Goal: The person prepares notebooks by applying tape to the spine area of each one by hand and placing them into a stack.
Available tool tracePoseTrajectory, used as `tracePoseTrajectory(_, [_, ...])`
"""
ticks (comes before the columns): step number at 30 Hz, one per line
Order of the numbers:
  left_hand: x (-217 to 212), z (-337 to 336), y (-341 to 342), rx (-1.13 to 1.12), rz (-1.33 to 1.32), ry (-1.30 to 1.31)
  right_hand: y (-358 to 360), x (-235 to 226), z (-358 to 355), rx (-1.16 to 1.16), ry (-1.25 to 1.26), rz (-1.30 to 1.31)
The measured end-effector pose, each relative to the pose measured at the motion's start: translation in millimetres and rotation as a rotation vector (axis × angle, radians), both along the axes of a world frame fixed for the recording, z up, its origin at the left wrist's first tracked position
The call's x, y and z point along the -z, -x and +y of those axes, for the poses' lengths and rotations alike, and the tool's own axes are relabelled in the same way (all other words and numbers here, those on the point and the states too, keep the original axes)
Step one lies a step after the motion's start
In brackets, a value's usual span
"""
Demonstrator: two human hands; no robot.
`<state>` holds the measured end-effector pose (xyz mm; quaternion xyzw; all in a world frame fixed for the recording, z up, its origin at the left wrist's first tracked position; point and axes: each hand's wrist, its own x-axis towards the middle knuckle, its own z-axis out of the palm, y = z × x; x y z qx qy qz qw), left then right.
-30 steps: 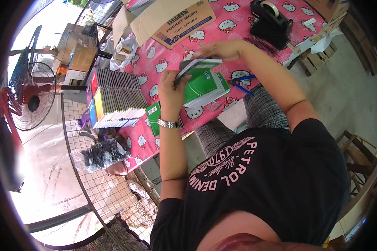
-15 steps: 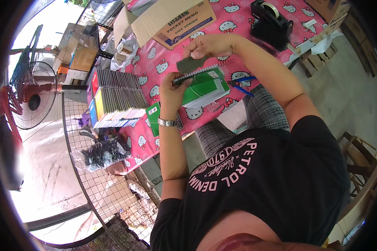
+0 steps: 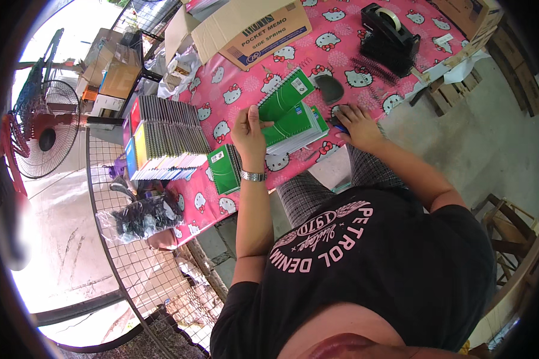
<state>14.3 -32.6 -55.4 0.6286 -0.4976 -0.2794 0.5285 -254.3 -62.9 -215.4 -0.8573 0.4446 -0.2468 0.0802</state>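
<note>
My left hand (image 3: 250, 133) is closed on the lower left edge of a green spiral notebook (image 3: 288, 94), tilted above a pile of green notebooks (image 3: 294, 133). My right hand (image 3: 359, 127) rests at the table's near edge, its fingers over blue-handled pliers (image 3: 339, 125), mostly hidden beneath them. Just beyond it lies a flat, dark grey-green piece with a rounded end (image 3: 329, 89). Beside my left wrist, another green spiral notebook (image 3: 224, 170) lies on the table.
Tall rows of spiral notebooks (image 3: 169, 136) stand at left. A cardboard box (image 3: 263, 37) sits at the back. At far right are a black tape dispenser (image 3: 390, 27) and loose black coils (image 3: 377, 70). A bagged black bundle (image 3: 144, 218) lies near left; a fan (image 3: 48, 137) stands beyond.
My right hand has put down the grey-green piece and moved right and nearer, onto the pliers. The notebook in my left hand has been raised and turned more upright.
</note>
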Motion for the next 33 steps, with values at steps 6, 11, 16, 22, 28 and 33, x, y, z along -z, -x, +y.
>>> tracePoseTrajectory(6, [9, -4, 5, 0.012, -0.013, 0.245, -15, -63, -3, 0.031, -0.108, -0.483])
tracePoseTrajectory(11, [10, -1, -4, -0.048, 0.2, 0.189, -50, -146, 9, -0.005, 0.07, -0.48])
tracePoseTrajectory(16, [9, 8, -9, -0.122, 0.151, 0.203, -42, -139, -2, 0.263, 0.024, -0.31])
tracePoseTrajectory(22, [19, 11, -4, -0.175, 0.016, 0.191, -77, -162, 12, -0.169, 0.049, -0.462])
tracePoseTrajectory(28, [25, 14, -1, -0.211, -0.035, 0.229, -102, -169, 14, -0.304, 0.033, -0.377])
tracePoseTrajectory(33, [28, 14, -4, -0.293, -0.191, 0.317, -109, -158, 11, -0.393, -0.276, -0.582])
